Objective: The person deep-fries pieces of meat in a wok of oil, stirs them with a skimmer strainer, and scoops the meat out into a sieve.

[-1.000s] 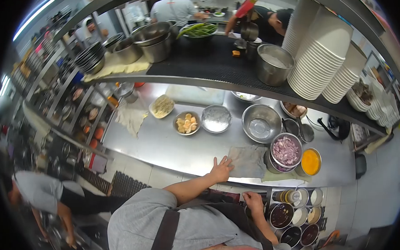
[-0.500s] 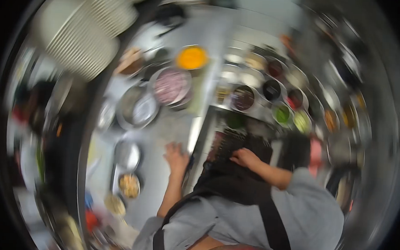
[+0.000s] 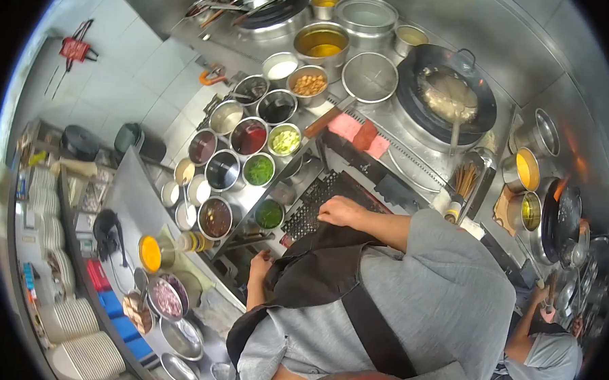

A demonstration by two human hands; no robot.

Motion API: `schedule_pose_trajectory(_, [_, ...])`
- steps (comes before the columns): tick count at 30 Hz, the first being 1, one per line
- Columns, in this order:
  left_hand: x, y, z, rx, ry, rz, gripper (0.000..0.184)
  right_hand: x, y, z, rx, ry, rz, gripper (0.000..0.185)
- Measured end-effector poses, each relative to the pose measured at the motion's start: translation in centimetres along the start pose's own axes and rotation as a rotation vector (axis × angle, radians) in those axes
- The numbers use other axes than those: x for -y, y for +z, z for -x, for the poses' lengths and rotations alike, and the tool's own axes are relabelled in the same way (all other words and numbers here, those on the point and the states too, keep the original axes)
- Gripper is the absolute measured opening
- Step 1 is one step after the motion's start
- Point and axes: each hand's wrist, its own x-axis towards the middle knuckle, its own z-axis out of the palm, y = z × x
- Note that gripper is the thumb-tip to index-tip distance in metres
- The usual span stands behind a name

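Note:
My right hand [image 3: 342,211] is loosely closed in front of the dark apron [image 3: 315,258], above a black perforated mat [image 3: 310,210]. Nothing shows in its fingers. My left hand [image 3: 260,263] hangs low by the counter edge, its fingers curled and partly hidden; no object is visible in it. Nearest to the hands are a pot of dark green contents [image 3: 269,214] and a pot of brown sauce [image 3: 215,217]. Beyond stand metal pots of chopped green herbs [image 3: 258,170], pale green pieces [image 3: 284,140] and red sauce [image 3: 249,135].
A wok [image 3: 446,94] with a ladle in it sits on the stove ahead, beside a round strainer [image 3: 369,77] with a wooden handle. Left are a bowl of chopped onion [image 3: 166,298] and stacked plates [image 3: 88,358]. Another person [image 3: 545,357] works at the far right.
My view has swung right towards the stove and sharpened. My left hand has left the counter top, drawn in towards the apron, and its spread fingers have curled. My right hand stays closed near the apron.

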Motion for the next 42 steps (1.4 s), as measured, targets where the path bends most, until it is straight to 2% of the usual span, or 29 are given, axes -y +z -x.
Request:
schedule_pose_trajectory(1, [0.0, 1.1, -1.8, 0.009, 0.017, -0.002, 0.042, -1.5, -1.6, 0.5, -0.124, -0.01, -0.005, 0.021])
schedule_pose_trajectory(3, [-0.2, 4.1, -4.8, -0.065, -0.115, 0.238, 0.043, -3.4, -6.4, 1.7, -0.433, -0.005, 0.01, 0.018])
schedule_pose_trajectory(4, [0.3, 5.7, -6.1, -0.079, -0.119, 0.164, 0.033, -4.3, -9.4, 2.7, -0.62, 0.052, 0.018, 0.019])
schedule_pose_trajectory(5, [1.5, 7.6, -7.5, -0.04, -0.113, 0.087, 0.031, -6.4, -11.7, 3.6, -0.799, 0.133, 0.157, 0.02])
schedule_pose_trajectory(6, [3.0, 9.5, -8.6, 0.037, -0.084, -0.042, 0.03, -9.0, -14.7, 4.9, -0.888, 0.04, 0.205, 0.026])
schedule_pose_trajectory(8, [5.8, 12.8, -9.8, 0.206, -0.017, -0.256, 0.028, -12.0, -19.2, 8.2, -1.023, 0.322, 0.585, 0.038])
schedule_pose_trajectory(9, [6.6, 13.7, -10.4, 0.276, 0.009, -0.328, 0.028, -12.1, -20.6, 9.8, -1.005, 0.525, 0.747, 0.052])
schedule_pose_trajectory(10, [7.2, 14.2, -10.9, 0.332, 0.035, -0.38, 0.027, -14.2, -21.0, 11.4, -0.948, 0.701, 0.859, 0.057])
schedule_pose_trajectory(11, [7.3, 14.3, -11.3, 0.376, 0.055, -0.419, 0.027, -16.8, -20.6, 12.8, -0.956, 0.721, 0.87, 0.057])
schedule_pose_trajectory(13, [7.1, 14.1, -12.4, 0.427, 0.094, -0.458, 0.026, -20.8, -19.5, 15.2, -0.867, 1.06, 0.508, 0.06])
schedule_pose_trajectory(16, [7.1, 12.9, -14.6, 0.465, 0.201, -0.478, 0.027, -21.2, -20.0, 17.2, -0.886, 1.165, 0.421, 0.053])
schedule_pose_trajectory(17, [7.0, 12.2, -15.5, 0.474, 0.252, -0.481, 0.028, -21.6, -20.6, 18.1, -0.892, 1.175, 0.42, 0.053])
schedule_pose_trajectory(18, [7.0, 11.5, -16.5, 0.484, 0.332, -0.487, 0.028, -22.0, -21.6, 19.2, -0.911, 1.084, 0.469, 0.05])
schedule_pose_trajectory(19, [7.1, 10.6, -17.9, 0.491, 0.461, -0.487, 0.029, -22.1, -21.6, 19.9, -0.928, 0.995, 0.516, 0.048])
schedule_pose_trajectory(20, [6.8, 9.4, -19.6, 0.497, 0.654, -0.477, 0.03, -18.5, -22.6, 20.0, -1.02, 0.948, 0.473, 0.042])
schedule_pose_trajectory(21, [6.8, 8.3, -21.0, 0.506, 0.795, -0.454, 0.032, -17.7, -23.1, 20.6, -0.975, 1.038, 0.46, 0.042])
schedule_pose_trajectory(22, [6.4, 7.3, -22.6, 0.518, 0.894, -0.409, 0.033, -16.5, -23.3, 21.1, -1.023, 1.055, 0.456, 0.041])
schedule_pose_trajectory(25, [-0.6, 4.1, -21.2, 0.481, 0.149, -0.427, 0.034, -16.3, -24.0, 22.3, -1.099, 1.047, 0.569, 0.039])
schedule_pose_trajectory(27, [0.1, 4.3, -21.2, 0.407, 0.254, -0.428, 0.031, -16.7, -23.8, 22.3, -1.125, 1.045, 0.645, 0.038])
schedule_pose_trajectory(28, [1.5, 4.9, -21.9, 0.327, 0.368, -0.443, 0.029, -16.8, -23.9, 22.1, -1.172, 1.11, 0.538, 0.036])
schedule_pose_trajectory(31, [5.4, 7.2, -22.7, 0.399, 0.321, -0.523, 0.027, -17.8, -23.9, 21.5, -1.23, 1.208, 0.363, 0.026])
schedule_pose_trajectory(33, [6.8, 7.7, -22.3, 0.443, 0.291, -0.577, 0.026, -17.0, -23.9, 19.1, -1.226, 1.254, -0.149, 0.016])
schedule_pose_trajectory(34, [7.1, 7.5, -22.2, 0.448, 0.285, -0.596, 0.025, -18.5, -23.5, 18.5, -1.266, 1.175, -0.276, 0.008])
schedule_pose_trajectory(35, [7.3, 7.1, -22.0, 0.448, 0.277, -0.609, 0.025, -19.2, -23.3, 17.3, -1.266, 1.155, -0.281, 0.008])
schedule_pose_trajectory(37, [7.8, 5.8, -21.7, 0.446, 0.271, -0.629, 0.024, -20.2, -23.6, 14.5, -1.312, 0.998, -0.744, 0.007])
schedule_pose_trajectory(38, [7.7, 5.4, -21.7, 0.444, 0.279, -0.64, 0.023, -20.5, -24.1, 12.9, -1.303, 0.983, -0.742, 0.007])
schedule_pose_trajectory(40, [7.8, 4.4, -21.5, 0.442, 0.367, -0.73, 0.022, -20.8, -24.0, 10.8, -1.381, 0.78, -0.947, 0.009])
schedule_pose_trajectory(42, [7.9, 3.6, -21.2, 0.432, 0.582, -0.909, 0.021, -21.0, -24.6, 10.2, -1.336, 0.757, -0.956, 0.01])
